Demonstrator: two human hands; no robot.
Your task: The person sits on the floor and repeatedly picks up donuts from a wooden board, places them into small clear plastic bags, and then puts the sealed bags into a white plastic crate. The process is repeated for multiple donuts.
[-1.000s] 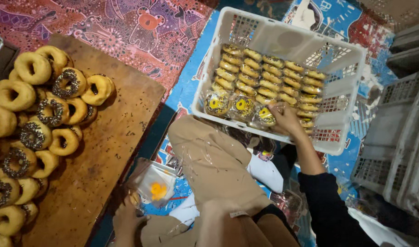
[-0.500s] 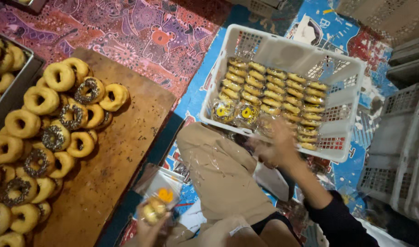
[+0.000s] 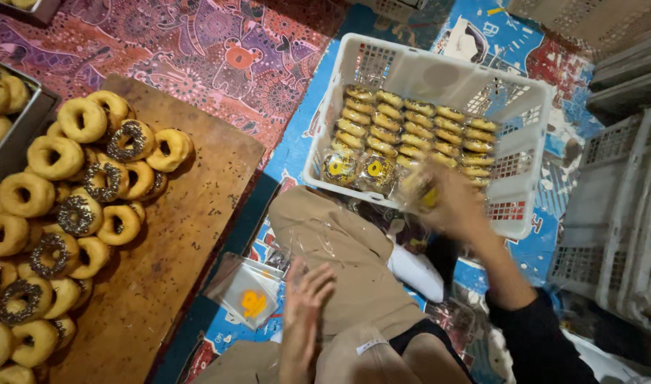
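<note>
My right hand is blurred at the front edge of a white plastic basket. Its fingers rest on a wrapped doughnut packet, and the blur hides whether they grip it. Two more wrapped packets lie beside it, in front of rows of packed doughnuts. My left hand hovers over my beige-trousered thigh with fingers apart and holds nothing. A small stack of clear plastic bags lies just left of it.
A wooden board at the left carries several plain and sprinkle-topped doughnuts. A metal tray with more doughnuts is at the far left. Stacked white crates stand at the right. Patterned mats cover the floor.
My left hand has come up from the plastic bags and spread its fingers. My right hand stays at the basket's front edge by the third packet. The view has shifted.
</note>
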